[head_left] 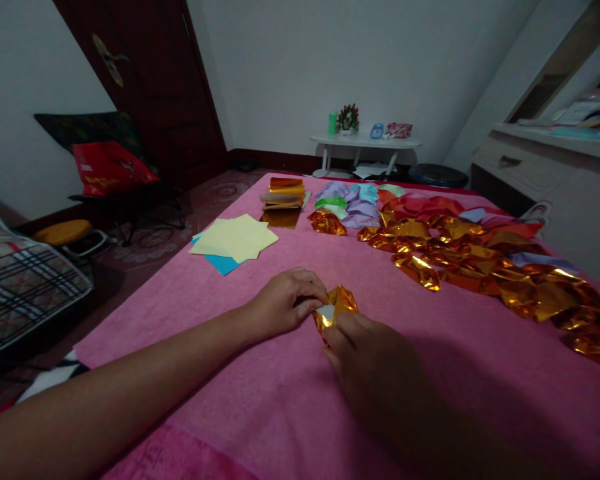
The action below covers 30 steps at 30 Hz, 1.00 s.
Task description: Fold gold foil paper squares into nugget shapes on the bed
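Observation:
Between my hands, over the pink cloth, is a small folded piece of gold foil paper (347, 300) with a pale inner side showing. My left hand (287, 300) pinches its left edge between thumb and fingers. From the lower right, my right hand (367, 357) is closed on its near side, and some of these fingertips are hidden from view. To the right lie many folded gold foil pieces (420, 272), shiny and puffed in shape. Behind them are folded paper pieces in purple (361, 215), green, blue and red.
Flat yellow sheets (235, 237) over a blue sheet (223, 265) lie at the left of the pink cloth (190, 313). A stack of gold foil sheets (283, 200) sits at the far edge. Beyond stand a small white table (375, 140) and a chair with a red bag (111, 168).

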Motion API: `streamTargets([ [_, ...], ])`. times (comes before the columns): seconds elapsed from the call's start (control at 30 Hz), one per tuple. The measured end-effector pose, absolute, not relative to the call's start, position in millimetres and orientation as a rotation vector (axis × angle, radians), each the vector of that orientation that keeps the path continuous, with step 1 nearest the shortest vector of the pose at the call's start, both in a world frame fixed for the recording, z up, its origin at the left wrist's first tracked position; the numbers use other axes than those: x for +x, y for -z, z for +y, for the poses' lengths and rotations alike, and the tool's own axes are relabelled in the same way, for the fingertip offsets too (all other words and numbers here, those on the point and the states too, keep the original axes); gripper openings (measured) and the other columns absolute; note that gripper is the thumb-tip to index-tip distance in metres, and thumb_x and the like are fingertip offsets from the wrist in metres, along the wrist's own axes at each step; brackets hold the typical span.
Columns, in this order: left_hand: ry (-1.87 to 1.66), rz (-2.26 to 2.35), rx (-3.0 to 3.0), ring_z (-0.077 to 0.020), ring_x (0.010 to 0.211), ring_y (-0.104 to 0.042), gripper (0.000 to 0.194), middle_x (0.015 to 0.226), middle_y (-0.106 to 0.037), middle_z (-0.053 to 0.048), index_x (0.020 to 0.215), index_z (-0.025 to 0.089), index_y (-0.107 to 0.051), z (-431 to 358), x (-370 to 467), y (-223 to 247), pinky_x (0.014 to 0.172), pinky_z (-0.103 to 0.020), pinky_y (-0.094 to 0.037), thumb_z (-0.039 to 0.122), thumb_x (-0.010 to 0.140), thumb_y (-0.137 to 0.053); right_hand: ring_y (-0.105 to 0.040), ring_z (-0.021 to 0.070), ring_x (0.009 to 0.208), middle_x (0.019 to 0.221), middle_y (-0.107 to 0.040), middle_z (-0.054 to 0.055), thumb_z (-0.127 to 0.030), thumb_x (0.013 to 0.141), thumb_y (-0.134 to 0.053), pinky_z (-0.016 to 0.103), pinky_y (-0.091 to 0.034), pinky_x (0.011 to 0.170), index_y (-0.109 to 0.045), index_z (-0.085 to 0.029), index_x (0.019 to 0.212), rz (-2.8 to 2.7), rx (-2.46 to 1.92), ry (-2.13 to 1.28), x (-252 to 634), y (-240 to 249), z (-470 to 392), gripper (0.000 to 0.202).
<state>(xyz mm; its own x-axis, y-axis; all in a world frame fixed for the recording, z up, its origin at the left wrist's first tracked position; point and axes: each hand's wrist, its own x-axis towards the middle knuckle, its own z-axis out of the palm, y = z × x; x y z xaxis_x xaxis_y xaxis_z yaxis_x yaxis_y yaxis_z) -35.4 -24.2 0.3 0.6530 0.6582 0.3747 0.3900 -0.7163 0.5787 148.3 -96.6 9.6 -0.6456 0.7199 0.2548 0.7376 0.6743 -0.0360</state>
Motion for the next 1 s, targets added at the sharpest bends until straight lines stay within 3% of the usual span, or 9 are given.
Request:
streamTargets([
  [0.17,-0.843,0.808,2.588,-0.0197,0.100,-0.056,0.026,0.104,-0.063,-0.008,0.090,0.018,-0.069,-30.1,-44.6,-7.5,0.089,-0.038,-0.046,0.004,0.075,-0.052,-0.054,0.0171,0.066,0.074,-0.061,0.006,-0.008,0.080,-0.052,0.030,-0.031,0.054,-0.063,-0.017,0.080,-2.667,-1.130,0.166,161.0,-11.9,-89.5,0.014],
  [0.27,-0.899,0.795,2.692,-0.0232,0.114,-0.050,0.028,0.123,-0.055,-0.008,0.090,0.020,-0.069,-33.3,-51.0,-14.9,0.096,-0.043,-0.041,0.005,0.073,-0.053,-0.052,0.0135,0.061,0.071,-0.059,0.003,-0.011,0.087,-0.047,0.027,-0.033,0.054,-0.059,-0.018,0.072,-2.639,-1.114,-0.073,181.8,-13.5,-77.9,0.020],
  [0.33,-0.894,0.737,2.704,-0.0231,0.117,-0.049,0.027,0.126,-0.055,-0.008,0.095,0.020,-0.066,-32.3,-52.6,-20.5,0.098,-0.043,-0.040,0.008,0.076,-0.052,-0.055,0.0107,0.064,0.074,-0.061,0.000,-0.016,0.093,-0.041,0.023,-0.039,0.059,-0.058,-0.019,0.079,-2.559,-1.097,-0.352,197.7,-11.8,-68.7,0.023],
  [0.47,-0.804,0.597,2.630,-0.0185,0.101,-0.059,0.026,0.109,-0.065,-0.008,0.108,0.018,-0.060,-23.0,-47.9,-26.4,0.091,-0.036,-0.045,0.017,0.085,-0.050,-0.059,0.0135,0.082,0.093,-0.064,0.005,-0.020,0.096,-0.039,0.025,-0.045,0.072,-0.060,-0.019,0.092,-2.591,-0.790,-0.373,222.1,-4.3,-53.6,0.022],
  [0.63,-0.687,0.480,2.570,-0.0156,0.087,-0.064,0.016,0.092,-0.070,-0.006,0.096,0.018,-0.066,-12.8,-40.5,-14.2,0.086,-0.032,-0.046,0.019,0.088,-0.052,-0.058,0.0155,0.086,0.094,-0.064,0.008,-0.016,0.096,-0.034,0.028,-0.047,0.076,-0.062,-0.018,0.094,-2.593,-0.706,-0.254,225.7,-3.2,-51.8,0.028],
  [0.83,-0.780,0.536,2.569,-0.0163,0.091,-0.062,0.015,0.093,-0.068,-0.007,0.091,0.018,-0.068,-16.4,-42.1,-1.2,0.085,-0.033,-0.045,0.022,0.088,-0.053,-0.057,0.0180,0.084,0.090,-0.064,0.008,-0.016,0.091,-0.042,0.031,-0.045,0.074,-0.062,-0.018,0.095,-2.561,-0.901,-0.223,215.2,-14.3,-67.7,0.020],
  [1.0,-0.704,0.538,2.633,-0.0189,0.097,-0.059,0.024,0.102,-0.066,-0.009,0.110,0.020,-0.063,-25.2,-44.6,-7.7,0.090,-0.037,-0.042,0.026,0.090,-0.051,-0.055,0.0190,0.086,0.096,-0.063,0.007,-0.019,0.089,-0.048,0.032,-0.042,0.076,-0.061,-0.022,0.106,-2.574,-0.988,-0.279,211.0,-16.1,-71.6,0.022],
])
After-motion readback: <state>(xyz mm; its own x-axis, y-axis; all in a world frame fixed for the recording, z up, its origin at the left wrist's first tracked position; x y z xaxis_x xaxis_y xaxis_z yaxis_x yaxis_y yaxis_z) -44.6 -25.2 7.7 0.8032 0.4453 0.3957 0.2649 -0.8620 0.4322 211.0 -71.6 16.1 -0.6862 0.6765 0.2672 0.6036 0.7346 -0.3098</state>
